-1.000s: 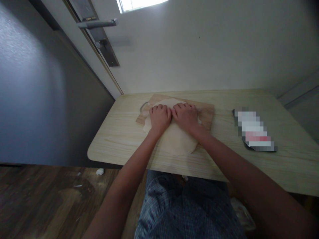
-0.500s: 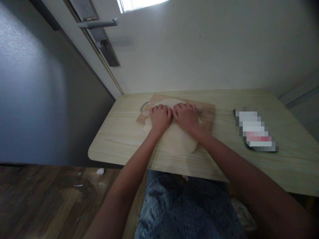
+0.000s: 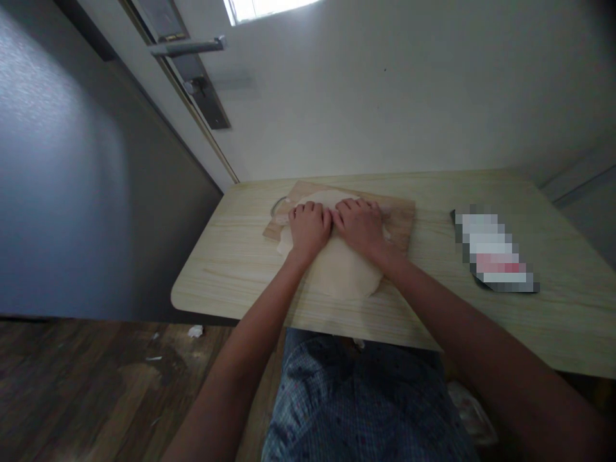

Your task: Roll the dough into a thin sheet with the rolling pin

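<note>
A wide, thin sheet of pale dough (image 3: 344, 273) lies over a wooden cutting board (image 3: 402, 221) and hangs past its near edge onto the table. Across the dough runs a rolling pin (image 3: 282, 219), mostly covered by my hands; only its ends show, dusted or pale in colour. My left hand (image 3: 310, 224) is closed over the pin's left part, fingers bent over the far side. Close beside it, my right hand (image 3: 359, 221) grips the right part the same way. The undersides of both hands are hidden.
The board has a metal ring handle (image 3: 278, 205) at its left. On the right of the light wooden table (image 3: 216, 256) lies a dark-edged flat object (image 3: 495, 253), its face pixelated. Behind stands a white door with a lever handle (image 3: 192, 46). Scraps litter the floor (image 3: 96, 385).
Both hands and the rolling pin keep almost the same place on the dough. The view has shifted very slightly.
</note>
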`<state>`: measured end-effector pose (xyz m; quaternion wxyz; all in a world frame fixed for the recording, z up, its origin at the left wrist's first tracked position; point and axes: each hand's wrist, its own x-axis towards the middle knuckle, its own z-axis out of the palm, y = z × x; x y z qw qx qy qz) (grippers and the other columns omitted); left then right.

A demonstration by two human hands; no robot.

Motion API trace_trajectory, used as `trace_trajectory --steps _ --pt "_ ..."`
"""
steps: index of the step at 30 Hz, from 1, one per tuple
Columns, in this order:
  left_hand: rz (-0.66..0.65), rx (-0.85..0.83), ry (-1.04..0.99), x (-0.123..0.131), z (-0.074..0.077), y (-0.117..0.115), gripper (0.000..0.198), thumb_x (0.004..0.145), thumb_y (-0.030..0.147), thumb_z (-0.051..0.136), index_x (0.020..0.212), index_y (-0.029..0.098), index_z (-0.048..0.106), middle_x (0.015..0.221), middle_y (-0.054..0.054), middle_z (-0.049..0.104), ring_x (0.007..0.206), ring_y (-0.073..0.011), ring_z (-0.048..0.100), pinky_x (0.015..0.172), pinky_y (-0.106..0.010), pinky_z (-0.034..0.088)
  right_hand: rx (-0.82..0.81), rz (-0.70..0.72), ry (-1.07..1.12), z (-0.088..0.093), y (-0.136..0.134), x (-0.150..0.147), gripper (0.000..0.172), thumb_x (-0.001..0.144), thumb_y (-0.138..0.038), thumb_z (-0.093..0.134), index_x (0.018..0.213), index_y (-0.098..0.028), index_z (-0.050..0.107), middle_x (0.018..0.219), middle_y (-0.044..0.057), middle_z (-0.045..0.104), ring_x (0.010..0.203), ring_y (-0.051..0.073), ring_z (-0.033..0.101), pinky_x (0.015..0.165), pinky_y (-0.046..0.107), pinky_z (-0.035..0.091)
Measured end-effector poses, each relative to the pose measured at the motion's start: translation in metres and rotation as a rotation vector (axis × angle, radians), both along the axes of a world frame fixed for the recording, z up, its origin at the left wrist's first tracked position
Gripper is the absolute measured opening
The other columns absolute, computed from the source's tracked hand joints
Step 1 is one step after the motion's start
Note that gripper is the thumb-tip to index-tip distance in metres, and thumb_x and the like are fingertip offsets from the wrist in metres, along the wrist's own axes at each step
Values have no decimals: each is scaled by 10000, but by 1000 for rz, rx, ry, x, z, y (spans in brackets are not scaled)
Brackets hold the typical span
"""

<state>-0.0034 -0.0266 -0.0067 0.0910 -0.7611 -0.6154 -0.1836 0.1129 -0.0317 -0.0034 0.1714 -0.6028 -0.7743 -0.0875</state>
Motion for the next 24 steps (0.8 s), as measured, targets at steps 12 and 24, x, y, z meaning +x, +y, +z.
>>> trace_trajectory --steps 12,24 --pt "10 9 5 -1 -2 1 339 864 325 232 885 167 531 943 -90 579 902 -233 479 797 -365 273 9 -3 17 -1 0 1 379 862 -329 252 901 -157 587 948 96 605 865 209 467 736 343 225" --pt "11 -10 -15 0 -1 0 360 868 324 213 890 170 538 956 -95 576 913 -231 475 812 -371 267 -4 -5 18 -1 1 1 378 857 -333 259 894 -153 590 939 104 607 860 212 475 738 344 226"
